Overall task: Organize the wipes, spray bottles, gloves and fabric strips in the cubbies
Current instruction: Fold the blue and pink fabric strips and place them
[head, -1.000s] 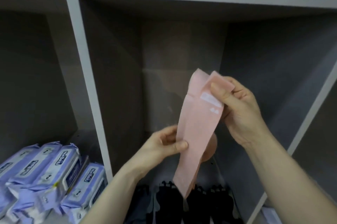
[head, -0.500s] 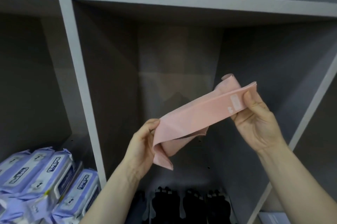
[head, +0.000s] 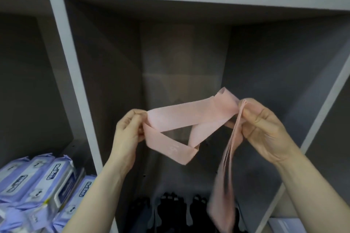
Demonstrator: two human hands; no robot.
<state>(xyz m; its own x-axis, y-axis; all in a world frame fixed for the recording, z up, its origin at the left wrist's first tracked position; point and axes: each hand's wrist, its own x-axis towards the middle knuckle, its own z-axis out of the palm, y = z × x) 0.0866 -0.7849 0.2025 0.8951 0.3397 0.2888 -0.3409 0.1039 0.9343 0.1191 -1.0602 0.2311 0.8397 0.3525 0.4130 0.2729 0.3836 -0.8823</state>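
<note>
The grey shelving unit of open cubbies (head: 62, 47) filled the view, and the person stood before its tall middle cubby. The cubby to the left held 3 or more soft lilac-and-white packs of wipes (head: 37, 181), stacked on their sides. On the floor of the middle cubby lay dark, fingered gloves (head: 176, 208), low in the frame and partly hidden by the forearms.

In front of the middle cubby, clear of its walls and floor, the long pale pink fabric strip (head: 191, 115) hung in the air between 2 bare hands. Its long axis ran roughly level from left to right, rising slightly toward the right. The left hand (head: 126, 134) pinched 1 folded end, thumb and fingers closed tight on the cloth. The right hand (head: 265, 130) held the other end in a closed grip, with several layers bunched between thumb and fingers. From that right grip a loose tail dropped almost straight down, blurred, toward the gloves. Between the hands a second run of the strip sagged in a creased loop, bearing a small pale printed mark too faint to read.

The strip appeared about halfway folded. The next fold would likely turn on that tail: it hung from the right hand, so that hand was nearer to gather it, while the left end could serve as the anchor.
</note>
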